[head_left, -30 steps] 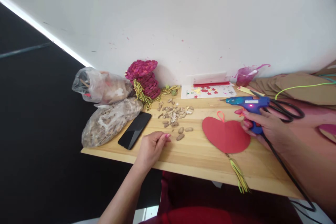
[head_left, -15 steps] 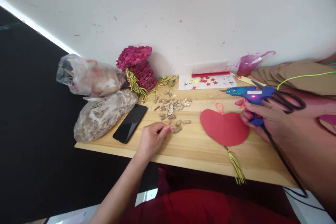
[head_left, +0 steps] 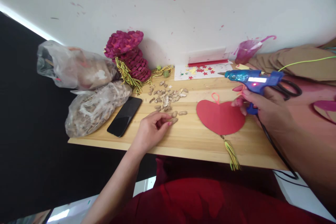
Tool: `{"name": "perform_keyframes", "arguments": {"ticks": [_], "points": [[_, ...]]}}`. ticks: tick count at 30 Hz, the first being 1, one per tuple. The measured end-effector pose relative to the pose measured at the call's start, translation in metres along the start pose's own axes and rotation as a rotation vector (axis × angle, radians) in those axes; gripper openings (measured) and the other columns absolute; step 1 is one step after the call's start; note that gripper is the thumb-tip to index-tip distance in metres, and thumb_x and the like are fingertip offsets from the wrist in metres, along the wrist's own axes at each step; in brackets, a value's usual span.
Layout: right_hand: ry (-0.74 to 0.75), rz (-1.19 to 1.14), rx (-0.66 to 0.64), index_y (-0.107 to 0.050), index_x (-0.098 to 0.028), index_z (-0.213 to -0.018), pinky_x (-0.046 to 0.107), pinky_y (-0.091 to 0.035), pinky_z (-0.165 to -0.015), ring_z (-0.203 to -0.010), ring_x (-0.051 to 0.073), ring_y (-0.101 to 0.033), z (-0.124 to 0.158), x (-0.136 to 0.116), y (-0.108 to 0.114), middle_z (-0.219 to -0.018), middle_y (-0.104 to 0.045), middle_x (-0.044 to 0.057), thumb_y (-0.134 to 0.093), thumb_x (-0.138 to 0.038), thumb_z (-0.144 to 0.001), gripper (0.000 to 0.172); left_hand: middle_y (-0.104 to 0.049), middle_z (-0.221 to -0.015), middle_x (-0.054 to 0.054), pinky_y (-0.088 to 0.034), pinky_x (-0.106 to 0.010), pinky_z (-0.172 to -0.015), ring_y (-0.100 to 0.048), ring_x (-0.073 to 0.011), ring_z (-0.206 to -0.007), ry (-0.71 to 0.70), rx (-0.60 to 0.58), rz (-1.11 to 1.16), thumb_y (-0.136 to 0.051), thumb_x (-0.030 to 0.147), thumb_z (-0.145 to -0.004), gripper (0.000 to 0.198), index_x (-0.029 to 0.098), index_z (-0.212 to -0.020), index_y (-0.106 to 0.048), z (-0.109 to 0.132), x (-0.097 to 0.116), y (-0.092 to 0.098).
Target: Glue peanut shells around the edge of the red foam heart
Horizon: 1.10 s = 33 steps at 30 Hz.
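And there's the peanut [head_left: 175, 120], right at the tips of the left hand [head_left: 153, 130], thumb and forefinger curled in at its near end; whether they've actually clamped on it, I can't quite tell from this angle. Two more nuts [head_left: 183, 113] lie just past those fingertips, and beyond them spreads the loose peanut pile [head_left: 166, 101]. Across to the right hand [head_left: 267, 108], fingers wrapped round the blue glue gun [head_left: 237, 75], red light [head_left: 254, 84] glowing, nozzle [head_left: 221, 73] out to their left. Left of those fingers, the red heart [head_left: 220, 117] lies on the wooden table [head_left: 183, 147], orange loop [head_left: 215, 98] at its top, yellow-green tassel [head_left: 231, 154] below. Left of the left fingers sits a black phone [head_left: 124, 116], then a plastic bag [head_left: 96, 112].
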State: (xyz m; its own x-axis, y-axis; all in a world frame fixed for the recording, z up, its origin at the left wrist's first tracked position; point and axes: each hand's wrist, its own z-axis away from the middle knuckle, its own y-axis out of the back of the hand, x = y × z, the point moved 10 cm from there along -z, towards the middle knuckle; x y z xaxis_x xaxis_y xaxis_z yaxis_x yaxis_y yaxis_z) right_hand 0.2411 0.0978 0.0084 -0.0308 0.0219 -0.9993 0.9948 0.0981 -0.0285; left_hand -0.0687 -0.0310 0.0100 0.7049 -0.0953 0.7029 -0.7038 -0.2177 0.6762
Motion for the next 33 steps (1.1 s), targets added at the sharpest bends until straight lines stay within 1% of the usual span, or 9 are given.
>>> {"name": "perform_keyframes", "arguments": {"ticks": [2, 5, 9, 11, 16, 22, 26, 30, 33], "points": [[0.039, 0.071, 0.006, -0.074, -0.023, -0.094, 0.023, -0.041, -0.049, -0.072, 0.018, -0.065, 0.001, -0.002, 0.000, -0.073, -0.069, 0.002, -0.075, -0.039, -0.081, 0.021, -0.068, -0.083, -0.002, -0.045, -0.021, -0.056, -0.052, -0.0089, -0.059, -0.009, -0.025, -0.016, -0.070, 0.024, -0.087, 0.015, 0.018, -0.100, -0.074, -0.001, 0.004, -0.002], [0.075, 0.151, -0.027, -0.074, -0.022, -0.083, 0.024, -0.042, -0.051, -0.075, 0.017, -0.065, 0.002, -0.002, -0.004, -0.078, -0.071, 0.004, -0.074, -0.040, -0.082, 0.018, -0.067, -0.084, -0.002, -0.045, -0.021, -0.058, -0.053, -0.0094, -0.063, -0.029, -0.053, -0.042, -0.071, 0.020, -0.084, 0.019, 0.019, -0.103, -0.073, -0.001, 0.010, -0.004], [0.108, 0.175, -0.110, -0.070, -0.021, -0.072, 0.030, -0.052, -0.073, -0.076, 0.018, -0.067, 0.003, -0.004, -0.014, -0.076, -0.072, 0.003, -0.073, -0.042, -0.081, 0.023, -0.068, -0.089, -0.003, -0.045, -0.022, -0.060, -0.053, -0.0096, -0.064, -0.031, -0.053, -0.059, -0.070, 0.019, -0.084, 0.014, 0.018, -0.098, -0.073, 0.000, 0.013, -0.004], [0.116, 0.175, -0.134, -0.069, -0.021, -0.072, 0.034, -0.054, -0.079, -0.076, 0.019, -0.068, 0.004, -0.004, -0.017, -0.076, -0.071, 0.003, -0.073, -0.043, -0.081, 0.024, -0.068, -0.089, -0.003, -0.045, -0.022, -0.060, -0.054, -0.0100, -0.065, -0.028, -0.066, -0.056, -0.069, 0.019, -0.084, 0.017, 0.018, -0.101, -0.073, 0.001, 0.013, -0.005], [0.162, 0.234, -0.050, -0.071, -0.022, -0.079, 0.029, -0.047, -0.062, -0.075, 0.018, -0.062, 0.003, -0.006, -0.007, -0.084, -0.071, 0.003, -0.068, -0.040, -0.085, 0.019, -0.067, -0.082, -0.002, -0.043, -0.021, -0.055, -0.052, -0.0094, -0.060, 0.002, -0.094, -0.010, -0.067, 0.023, -0.086, 0.023, 0.018, -0.107, -0.073, 0.000, 0.009, -0.004], [0.176, 0.317, -0.091, -0.072, -0.022, -0.076, 0.034, -0.046, -0.076, -0.085, 0.021, -0.063, 0.002, -0.007, -0.014, -0.085, -0.072, 0.004, -0.066, -0.038, -0.085, 0.019, -0.067, -0.079, -0.002, -0.042, -0.021, -0.053, -0.051, -0.0092, -0.057, 0.007, -0.079, -0.016, -0.066, 0.026, -0.087, 0.021, 0.018, -0.104, -0.074, -0.001, 0.012, -0.002], [0.192, 0.309, -0.116, -0.070, -0.022, -0.075, 0.036, -0.048, -0.079, -0.084, 0.022, -0.064, 0.005, -0.010, -0.017, -0.085, -0.072, 0.004, -0.066, -0.039, -0.085, 0.021, -0.067, -0.078, -0.002, -0.041, -0.020, -0.051, -0.049, -0.0086, -0.055, 0.006, -0.081, -0.018, -0.066, 0.027, -0.086, 0.020, 0.017, -0.102, -0.074, 0.000, 0.013, -0.002], [0.202, 0.280, -0.144, -0.067, -0.022, -0.075, 0.034, -0.050, -0.076, -0.079, 0.020, -0.066, 0.008, -0.011, -0.018, -0.081, -0.070, 0.003, -0.065, -0.039, -0.087, 0.022, -0.069, -0.080, -0.003, -0.041, -0.021, -0.052, -0.049, -0.0088, -0.056, 0.025, -0.077, -0.006, -0.066, 0.027, -0.086, 0.021, 0.017, -0.102, -0.074, 0.001, 0.011, -0.002], [0.194, 0.288, -0.133, -0.069, -0.022, -0.077, 0.029, -0.047, -0.062, -0.078, 0.019, -0.068, 0.008, -0.010, -0.016, -0.081, -0.071, 0.003, -0.065, -0.039, -0.089, 0.021, -0.069, -0.080, -0.002, -0.041, -0.021, -0.052, -0.050, -0.0094, -0.057, 0.034, -0.077, -0.001, -0.067, 0.027, -0.086, 0.020, 0.018, -0.102, -0.075, 0.002, 0.011, -0.001]]}}
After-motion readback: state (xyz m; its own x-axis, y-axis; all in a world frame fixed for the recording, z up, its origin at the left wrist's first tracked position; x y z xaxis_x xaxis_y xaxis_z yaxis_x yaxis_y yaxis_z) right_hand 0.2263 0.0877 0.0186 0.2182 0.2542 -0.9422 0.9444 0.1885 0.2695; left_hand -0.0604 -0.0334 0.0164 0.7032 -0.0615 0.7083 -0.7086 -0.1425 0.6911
